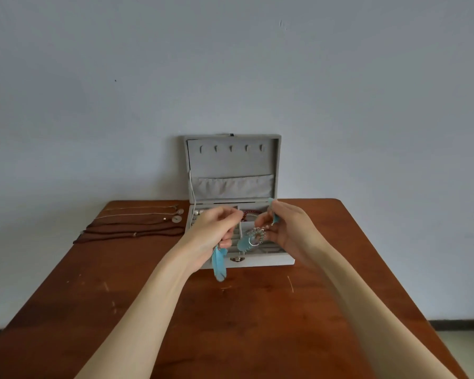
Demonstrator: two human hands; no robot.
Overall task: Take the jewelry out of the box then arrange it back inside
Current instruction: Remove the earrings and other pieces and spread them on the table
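Both your hands hold feather earrings above the open jewelry box (260,260): left hand (216,231) pinches one feather (219,262) hanging straight down; right hand (288,228) grips the other earring (253,237), dangling.

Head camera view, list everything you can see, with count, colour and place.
Jewelry box: one, grey, lid open, table's far middle.
Feather earrings: apparently two, blue feathers with silver ring, held over the box.
Beaded bracelet: one, dark red, rear box compartment.
Necklaces: several, silver chains and brown cords, on table left of box.
Table: one, brown wood.
Wall: pale grey.
Left hand: pinches one earring.
Right hand: pinches the other.
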